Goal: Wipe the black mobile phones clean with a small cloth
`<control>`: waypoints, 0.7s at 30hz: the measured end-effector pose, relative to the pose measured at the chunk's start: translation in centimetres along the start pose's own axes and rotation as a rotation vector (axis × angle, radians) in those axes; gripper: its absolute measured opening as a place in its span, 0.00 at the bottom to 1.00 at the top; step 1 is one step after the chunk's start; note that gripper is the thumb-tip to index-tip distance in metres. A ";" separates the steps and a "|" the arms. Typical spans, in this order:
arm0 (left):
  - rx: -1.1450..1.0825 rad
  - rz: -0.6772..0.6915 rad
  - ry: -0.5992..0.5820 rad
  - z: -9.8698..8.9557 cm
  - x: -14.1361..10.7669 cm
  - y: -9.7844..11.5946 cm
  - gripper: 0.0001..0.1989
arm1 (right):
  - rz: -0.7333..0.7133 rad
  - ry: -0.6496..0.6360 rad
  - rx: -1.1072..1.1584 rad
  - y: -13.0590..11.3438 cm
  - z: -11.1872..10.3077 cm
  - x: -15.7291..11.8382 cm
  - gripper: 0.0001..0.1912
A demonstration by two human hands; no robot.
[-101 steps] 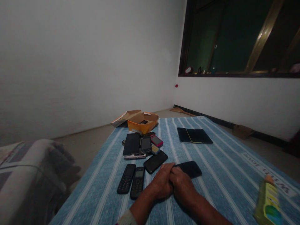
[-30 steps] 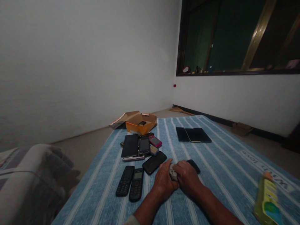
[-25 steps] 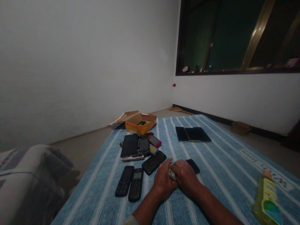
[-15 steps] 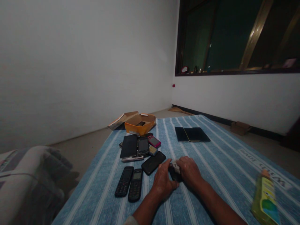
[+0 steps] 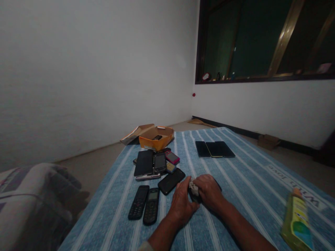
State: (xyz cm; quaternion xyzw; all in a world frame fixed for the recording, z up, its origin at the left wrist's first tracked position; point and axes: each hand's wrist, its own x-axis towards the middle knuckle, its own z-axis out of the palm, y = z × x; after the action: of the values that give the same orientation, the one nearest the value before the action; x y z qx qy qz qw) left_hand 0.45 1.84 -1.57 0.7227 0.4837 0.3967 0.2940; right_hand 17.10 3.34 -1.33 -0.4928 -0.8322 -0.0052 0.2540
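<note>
My left hand (image 5: 181, 202) is closed on the near left end of a dark phone (image 5: 195, 199) low over the striped cloth. My right hand (image 5: 208, 190) lies across the phone and pinches a crumpled greyish-white cloth (image 5: 193, 188) against it. Both hands hide most of the phone, though a dark edge shows past the right knuckles. Just left of my left hand lies a black smartphone (image 5: 171, 181). Two black keypad phones, one (image 5: 139, 203) beside the other (image 5: 151, 206), rest side by side nearer me.
Behind these are a pile of phones, including a black slab (image 5: 143, 163) and a pink phone (image 5: 172, 157), and an open orange box (image 5: 156, 142). Dark flat phones (image 5: 220, 150) lie at the back right. A yellow-green bottle (image 5: 297, 223) is at the right on the blue striped cloth (image 5: 110, 202).
My right hand has shifted slightly left with the crumpled cloth, and a dark edge now shows to its right. My left hand has hardly moved.
</note>
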 end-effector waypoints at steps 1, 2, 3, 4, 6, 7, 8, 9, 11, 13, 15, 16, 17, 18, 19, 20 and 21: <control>0.006 0.005 0.000 0.0 0.0 -0.1 0.42 | 0.018 0.001 -0.001 0.2 0.0 0.0 0.15; 0.015 0.007 -0.006 0.1 0.0 -0.3 0.43 | 0.040 0.003 -0.004 0.5 0.0 0.1 0.15; 0.027 0.009 -0.015 0.1 0.0 -0.4 0.43 | 0.063 0.009 -0.009 0.8 0.0 0.1 0.15; 0.038 0.016 -0.025 0.1 0.0 -0.5 0.43 | 0.080 0.017 -0.015 1.1 0.0 0.1 0.16; 0.059 0.049 -0.043 0.0 0.0 -0.7 0.42 | 0.090 0.038 -0.030 1.4 0.1 0.0 0.16; 0.070 0.065 -0.053 -0.1 0.0 -0.7 0.41 | 0.083 0.047 -0.038 1.5 0.2 -0.1 0.15; 0.081 0.076 -0.062 -0.1 -0.1 -0.7 0.41 | 0.072 0.054 -0.044 1.4 0.3 -0.1 0.15; 0.094 0.080 -0.071 -0.2 -0.1 -0.6 0.41 | 0.061 0.058 -0.050 1.3 0.4 -0.1 0.15; 0.123 0.071 -0.085 -0.2 0.0 -0.2 0.40 | 0.046 0.062 -0.063 1.1 0.5 -0.1 0.13; 0.154 0.060 -0.093 -0.2 0.0 0.2 0.37 | 0.034 0.066 -0.074 0.8 0.6 -0.1 0.12; 0.175 0.055 -0.099 -0.2 0.0 0.5 0.35 | 0.010 0.078 -0.069 0.5 0.7 -0.1 0.12; 0.178 0.052 -0.097 -0.2 0.0 0.6 0.35 | -0.008 0.085 -0.058 0.4 0.7 -0.1 0.11; 0.177 0.049 -0.094 -0.1 0.0 0.6 0.36 | -0.029 0.093 -0.044 0.2 0.7 0.0 0.10; 0.170 0.049 -0.090 -0.1 0.0 0.6 0.37 | -0.049 0.101 -0.030 0.0 0.8 0.0 0.10; 0.160 0.047 -0.086 -0.1 0.0 0.6 0.37 | -0.067 0.106 -0.020 -0.2 0.8 0.0 0.09; 0.147 0.042 -0.083 -0.2 0.0 0.6 0.38 | -0.079 0.109 -0.015 -0.3 0.9 0.0 0.09; 0.135 0.034 -0.082 -0.2 0.0 0.6 0.38 | -0.084 0.107 -0.015 -0.5 0.9 0.0 0.09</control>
State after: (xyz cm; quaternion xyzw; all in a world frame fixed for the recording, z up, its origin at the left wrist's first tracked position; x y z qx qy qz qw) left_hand 0.60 1.62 -0.97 0.7647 0.4845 0.3382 0.2572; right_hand 16.35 3.35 -1.96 -0.4585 -0.8372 -0.0483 0.2941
